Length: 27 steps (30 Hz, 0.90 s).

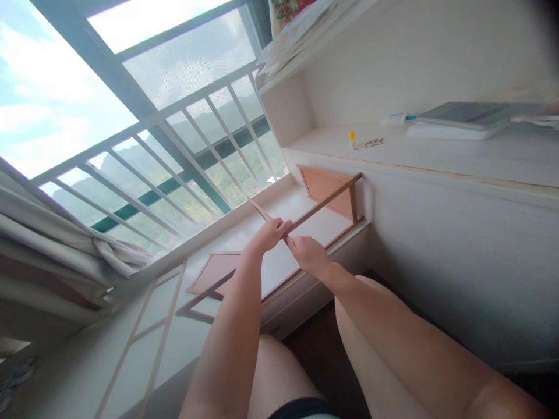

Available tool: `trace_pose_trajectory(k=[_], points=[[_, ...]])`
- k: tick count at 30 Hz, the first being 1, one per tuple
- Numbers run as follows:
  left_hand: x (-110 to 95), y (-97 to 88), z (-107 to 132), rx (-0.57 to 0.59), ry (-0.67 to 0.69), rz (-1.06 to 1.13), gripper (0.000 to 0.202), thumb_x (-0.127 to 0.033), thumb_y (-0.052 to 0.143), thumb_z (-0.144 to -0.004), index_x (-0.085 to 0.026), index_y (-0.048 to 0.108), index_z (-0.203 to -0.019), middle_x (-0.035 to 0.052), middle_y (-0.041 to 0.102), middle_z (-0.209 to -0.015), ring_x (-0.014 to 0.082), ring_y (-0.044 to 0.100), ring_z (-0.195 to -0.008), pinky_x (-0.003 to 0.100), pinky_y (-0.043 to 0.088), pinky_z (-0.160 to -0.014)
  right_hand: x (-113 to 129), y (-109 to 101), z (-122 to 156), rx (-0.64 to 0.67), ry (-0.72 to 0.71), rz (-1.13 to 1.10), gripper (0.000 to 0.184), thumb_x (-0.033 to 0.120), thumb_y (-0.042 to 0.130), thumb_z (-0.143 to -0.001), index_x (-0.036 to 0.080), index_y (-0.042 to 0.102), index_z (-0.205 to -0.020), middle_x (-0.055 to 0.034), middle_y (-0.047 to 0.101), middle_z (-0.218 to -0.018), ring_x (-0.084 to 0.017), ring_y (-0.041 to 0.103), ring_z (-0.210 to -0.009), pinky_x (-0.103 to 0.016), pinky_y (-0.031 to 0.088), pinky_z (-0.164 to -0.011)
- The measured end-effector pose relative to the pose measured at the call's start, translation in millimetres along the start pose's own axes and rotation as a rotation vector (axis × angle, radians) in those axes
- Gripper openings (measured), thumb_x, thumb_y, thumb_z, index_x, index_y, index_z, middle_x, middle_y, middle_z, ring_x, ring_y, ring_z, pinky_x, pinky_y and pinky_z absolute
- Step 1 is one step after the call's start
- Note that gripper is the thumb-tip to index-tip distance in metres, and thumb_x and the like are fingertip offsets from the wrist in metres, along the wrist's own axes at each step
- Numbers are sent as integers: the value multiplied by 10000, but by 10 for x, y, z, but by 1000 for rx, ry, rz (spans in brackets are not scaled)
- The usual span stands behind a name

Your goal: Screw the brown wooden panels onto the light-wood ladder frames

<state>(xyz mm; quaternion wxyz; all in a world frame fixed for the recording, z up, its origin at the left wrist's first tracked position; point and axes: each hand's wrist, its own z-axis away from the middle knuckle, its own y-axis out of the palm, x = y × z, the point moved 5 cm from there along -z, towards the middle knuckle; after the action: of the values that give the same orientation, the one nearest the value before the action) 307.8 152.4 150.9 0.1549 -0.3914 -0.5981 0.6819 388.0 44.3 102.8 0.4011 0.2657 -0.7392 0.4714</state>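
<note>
My left hand (pixel 271 234) is closed around a thin wooden strip (pixel 258 208), where it meets a longer wooden bar (pixel 325 202). Just to its right, my right hand (pixel 308 254) pinches the lower end of the same strip. The bar runs up to the right and joins a wooden frame part with a brown panel (pixel 329 189), which stands on the white sill. Left of my forearm, a second brown panel (pixel 215 272) stands with another wooden frame part (pixel 205 297) in front of it. My fingers hide the joint between strip and bar.
A ladder-like wooden frame (pixel 152 337) lies at the left. On the white shelf (pixel 393 152) at right are a yellow-capped small bottle (pixel 351 138), a little heap of screws or similar bits (pixel 370 143) and a flat device (pixel 463 119). A railing (pixel 183 110) and curtain (pixel 65 233) border the window.
</note>
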Motion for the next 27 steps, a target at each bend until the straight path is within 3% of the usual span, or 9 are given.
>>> trace_pose_trajectory(k=[5,8,10,13,15,19,22,27], points=[[-6,-2,-4,2,2,-3,488,-608,381,-922,-194,478,-683,-28,504,-623,119,402,-586,267,274,-560,52,-122,-56,-26,-26,-22,414,354,601,-881,209,452,-523,-67,532,-527,-266,625,-819,-369,394,-784],[-12,-7,-5,-5,3,-7,485,-602,378,-926,-196,461,-674,-31,482,-609,118,395,-582,268,266,-557,30,-108,-75,-5,33,-110,427,349,608,-870,215,423,-509,-49,501,-507,-245,607,-759,-344,393,-737],[-15,-7,-4,-6,4,-12,487,-600,377,-927,-196,446,-664,-33,463,-595,117,392,-580,270,259,-555,9,-33,-60,78,124,-380,447,368,566,-886,222,392,-501,-9,423,-446,-188,541,-598,-299,372,-623],[-14,-10,-3,-13,-4,-10,495,-606,382,-921,-194,428,-650,-38,442,-576,114,387,-570,273,251,-549,53,145,30,284,318,-967,449,376,406,-937,237,299,-523,56,251,-388,-121,324,-400,-260,261,-459],[-14,-15,-2,-18,-9,1,496,-608,384,-918,-194,425,-648,-39,442,-572,112,389,-564,274,253,-546,132,210,91,355,387,-1284,417,330,334,-948,236,237,-554,74,195,-405,-107,239,-380,-241,215,-426],[-16,-15,-4,-4,-11,25,496,-609,383,-919,-192,435,-654,-38,455,-575,109,395,-559,275,264,-547,258,243,149,397,437,-1811,389,220,322,-949,220,210,-578,82,178,-431,-92,204,-394,-201,202,-420],[-15,-13,-9,0,-6,31,498,-609,386,-918,-191,434,-653,-38,455,-576,106,392,-557,274,265,-547,293,248,176,421,509,-1931,392,214,318,-960,217,216,-581,81,188,-421,-86,217,-385,-196,199,-412],[7,-5,-24,-9,-5,26,492,-599,394,-920,-187,440,-656,-36,446,-586,106,391,-568,270,261,-547,355,205,239,365,514,-1845,398,260,343,-945,214,220,-569,79,233,-380,-78,259,-345,-205,216,-395]])
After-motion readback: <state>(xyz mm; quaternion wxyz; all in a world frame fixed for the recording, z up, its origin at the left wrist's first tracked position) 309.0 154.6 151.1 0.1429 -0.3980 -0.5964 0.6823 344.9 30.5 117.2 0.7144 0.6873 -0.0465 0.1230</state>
